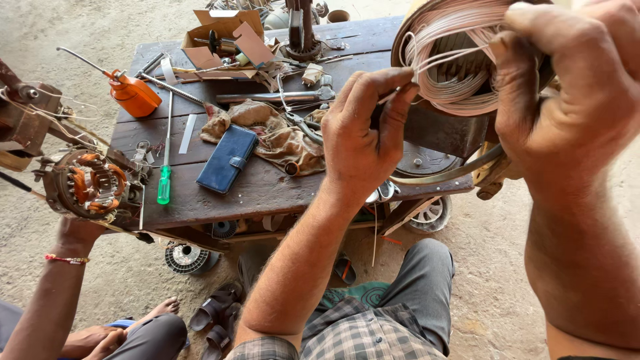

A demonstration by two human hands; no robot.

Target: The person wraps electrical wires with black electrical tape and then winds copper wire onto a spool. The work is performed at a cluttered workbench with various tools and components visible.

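A person's left hand (363, 133) pinches pale wire strands of a coil (453, 60) raised above the right end of a dark wooden counter (267, 190), while the right hand (567, 100) closes around the coil's right side. Left on the counter lie a green-handled screwdriver (165, 175) and a blue wallet (227, 159).

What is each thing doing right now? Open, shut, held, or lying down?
Wire coil: held up, strands loose.
Left hand: pinching a wire strand.
Right hand: gripping the coil.
Blue wallet: shut, lying flat.
Green screwdriver: lying flat.
Cardboard box: open.
Orange oil can: lying on its side.
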